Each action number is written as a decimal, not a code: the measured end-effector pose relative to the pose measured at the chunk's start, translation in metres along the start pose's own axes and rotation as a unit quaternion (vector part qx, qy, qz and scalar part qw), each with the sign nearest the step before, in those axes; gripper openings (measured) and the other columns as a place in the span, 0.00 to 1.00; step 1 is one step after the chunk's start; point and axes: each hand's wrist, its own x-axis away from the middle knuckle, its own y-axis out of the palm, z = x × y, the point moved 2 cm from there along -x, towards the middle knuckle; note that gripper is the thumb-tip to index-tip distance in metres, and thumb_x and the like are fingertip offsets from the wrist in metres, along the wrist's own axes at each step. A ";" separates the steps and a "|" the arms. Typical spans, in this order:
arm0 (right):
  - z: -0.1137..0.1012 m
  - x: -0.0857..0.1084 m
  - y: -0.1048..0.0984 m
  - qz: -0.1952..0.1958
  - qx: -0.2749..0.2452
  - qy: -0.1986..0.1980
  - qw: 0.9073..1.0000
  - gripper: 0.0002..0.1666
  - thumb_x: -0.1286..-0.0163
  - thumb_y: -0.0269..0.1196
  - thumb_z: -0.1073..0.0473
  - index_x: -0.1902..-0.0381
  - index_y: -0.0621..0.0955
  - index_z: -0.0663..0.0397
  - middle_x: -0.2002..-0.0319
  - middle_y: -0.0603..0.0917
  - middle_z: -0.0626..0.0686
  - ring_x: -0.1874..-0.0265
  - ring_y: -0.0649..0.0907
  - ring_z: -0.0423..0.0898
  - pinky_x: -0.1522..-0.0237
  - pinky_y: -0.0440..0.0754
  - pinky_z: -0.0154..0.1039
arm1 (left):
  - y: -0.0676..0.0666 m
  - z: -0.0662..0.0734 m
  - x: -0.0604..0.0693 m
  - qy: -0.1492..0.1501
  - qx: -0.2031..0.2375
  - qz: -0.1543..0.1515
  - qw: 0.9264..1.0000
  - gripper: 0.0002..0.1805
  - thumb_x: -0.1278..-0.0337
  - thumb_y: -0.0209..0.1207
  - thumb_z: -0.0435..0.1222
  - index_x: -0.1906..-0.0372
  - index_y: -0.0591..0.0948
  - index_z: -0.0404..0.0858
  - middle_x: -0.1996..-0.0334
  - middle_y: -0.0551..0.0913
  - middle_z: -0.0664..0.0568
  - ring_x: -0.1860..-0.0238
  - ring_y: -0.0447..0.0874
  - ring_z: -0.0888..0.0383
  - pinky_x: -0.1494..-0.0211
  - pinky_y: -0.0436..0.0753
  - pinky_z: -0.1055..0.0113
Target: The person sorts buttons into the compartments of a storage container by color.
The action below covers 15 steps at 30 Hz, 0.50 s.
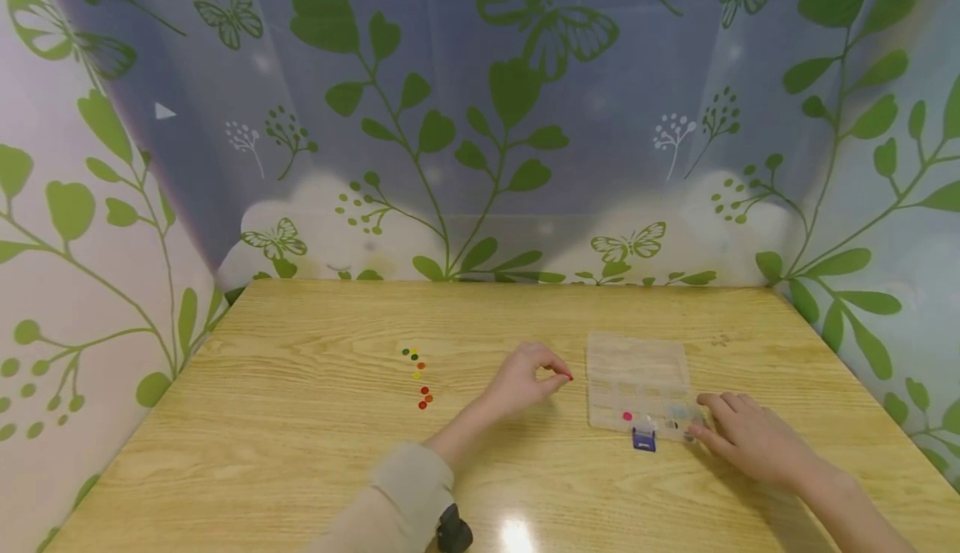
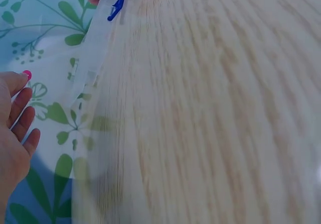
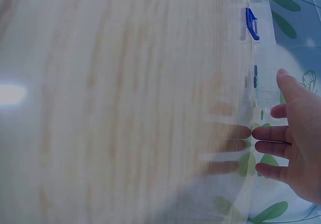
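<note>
Between thumb and index finger, my left hand [image 1: 528, 378] pinches a small pinkish-red disc [image 2: 27, 75], just left of a clear plastic compartment box [image 1: 600, 414]. The box lies on the table with its transparent lid [image 1: 637, 357] folded back and a blue latch [image 1: 644, 439] at its front. One compartment holds a pink disc [image 1: 627, 416]; small dark and pale pieces lie in those toward the right. At the box's right end is my right hand [image 1: 753, 440], fingers extended. In the right wrist view its fingers [image 3: 273, 133] hold nothing; whether they touch the box I cannot tell.
Left of the left hand, several small discs lie loosely scattered in red [image 1: 424, 390], orange, yellow and green [image 1: 406, 352]. A few pale, clear-looking bits [image 1: 720, 339] sit behind the box to the right. Patterned curtains [image 1: 450, 119] surround the wooden table [image 1: 300, 453].
</note>
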 end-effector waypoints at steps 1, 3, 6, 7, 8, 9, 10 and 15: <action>0.000 0.000 0.000 0.000 0.000 0.000 1.000 0.30 0.33 0.56 0.42 0.48 0.74 0.62 0.55 0.78 0.59 0.55 0.77 0.60 0.57 0.73 0.57 | 0.001 0.001 0.000 -0.003 0.001 -0.003 1.000 0.03 0.45 0.61 0.34 0.67 0.85 0.40 0.67 0.81 0.55 0.60 0.74 0.59 0.55 0.71 0.70; 0.000 0.000 0.000 -0.002 -0.002 0.002 1.000 0.30 0.34 0.55 0.42 0.48 0.74 0.62 0.55 0.78 0.59 0.55 0.77 0.60 0.57 0.73 0.57 | 0.004 0.003 -0.001 -0.006 0.002 -0.007 1.000 0.03 0.45 0.61 0.34 0.67 0.85 0.40 0.67 0.81 0.56 0.59 0.73 0.60 0.54 0.70 0.70; 0.000 0.000 0.000 -0.001 -0.002 0.002 1.000 0.30 0.34 0.56 0.42 0.48 0.74 0.62 0.55 0.78 0.59 0.55 0.77 0.60 0.56 0.73 0.57 | 0.007 0.005 -0.003 -0.006 0.001 -0.013 1.000 0.04 0.44 0.61 0.34 0.67 0.85 0.41 0.67 0.81 0.57 0.60 0.73 0.62 0.53 0.70 0.70; 0.000 0.000 0.000 -0.001 -0.003 0.002 1.000 0.30 0.34 0.56 0.42 0.48 0.74 0.62 0.55 0.78 0.58 0.55 0.77 0.60 0.56 0.73 0.57 | 0.008 0.006 -0.003 -0.005 -0.001 -0.014 1.000 0.04 0.44 0.61 0.35 0.67 0.85 0.41 0.67 0.81 0.58 0.60 0.73 0.62 0.53 0.70 0.71; 0.000 0.000 0.000 -0.001 -0.002 0.002 1.000 0.30 0.34 0.56 0.42 0.48 0.74 0.62 0.55 0.78 0.58 0.55 0.77 0.60 0.56 0.73 0.57 | 0.009 0.007 -0.004 -0.003 -0.003 -0.015 1.000 0.04 0.44 0.61 0.35 0.67 0.85 0.41 0.68 0.81 0.58 0.60 0.73 0.63 0.53 0.71 0.71; 0.000 0.000 0.000 -0.001 -0.003 0.002 1.000 0.30 0.34 0.56 0.42 0.48 0.74 0.62 0.55 0.78 0.58 0.55 0.77 0.60 0.56 0.73 0.57 | 0.010 0.008 -0.004 -0.003 -0.003 -0.017 1.000 0.04 0.44 0.61 0.35 0.67 0.85 0.41 0.68 0.81 0.58 0.60 0.73 0.63 0.52 0.70 0.70; 0.001 0.000 0.000 -0.002 -0.002 0.001 1.000 0.30 0.34 0.56 0.42 0.48 0.74 0.62 0.56 0.78 0.58 0.55 0.77 0.59 0.56 0.73 0.57 | 0.011 0.009 -0.005 -0.003 -0.006 -0.019 1.000 0.04 0.44 0.61 0.35 0.67 0.85 0.41 0.68 0.81 0.58 0.60 0.73 0.63 0.52 0.70 0.71; 0.000 0.000 -0.001 -0.007 -0.007 0.001 1.000 0.30 0.33 0.55 0.42 0.48 0.74 0.62 0.55 0.78 0.58 0.55 0.77 0.60 0.55 0.72 0.58 | 0.017 0.013 -0.007 0.001 -0.019 -0.029 0.999 0.04 0.44 0.61 0.35 0.67 0.85 0.41 0.68 0.82 0.58 0.60 0.74 0.64 0.47 0.69 0.70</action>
